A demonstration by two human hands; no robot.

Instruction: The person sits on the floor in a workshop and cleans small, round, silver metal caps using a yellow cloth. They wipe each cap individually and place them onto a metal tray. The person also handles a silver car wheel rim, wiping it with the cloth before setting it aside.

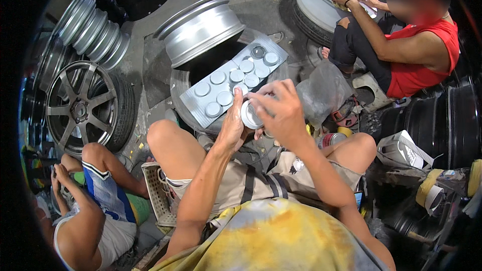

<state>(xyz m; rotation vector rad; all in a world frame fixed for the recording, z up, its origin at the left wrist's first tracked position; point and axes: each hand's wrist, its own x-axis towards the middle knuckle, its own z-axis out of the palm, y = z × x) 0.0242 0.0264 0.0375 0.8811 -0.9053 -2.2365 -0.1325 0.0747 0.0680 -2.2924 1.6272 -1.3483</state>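
My left hand (232,125) holds a round silver-white cap (248,116), like a wheel centre cap, with the thumb up along its side. Bent over the same cap, my right hand (283,113) has its fingers closed at the upper face. Whether a small piece lies under those fingertips is hidden. Just beyond both hands, a grey corrugated board (197,104) bears several round silver caps (217,77) in loose rows. One cap (258,52) near its far end looks darker. The board rests on a tyre (176,78) lying flat.
A silver wheel rim (201,32) leans on the tyre behind the board. At left stands a dark spoked wheel (80,110). A co-worker in red (422,60) handles a white wheel (316,5) at far right; another person (95,221) sits at lower left. A plastic basket (159,195) stands by my left leg.
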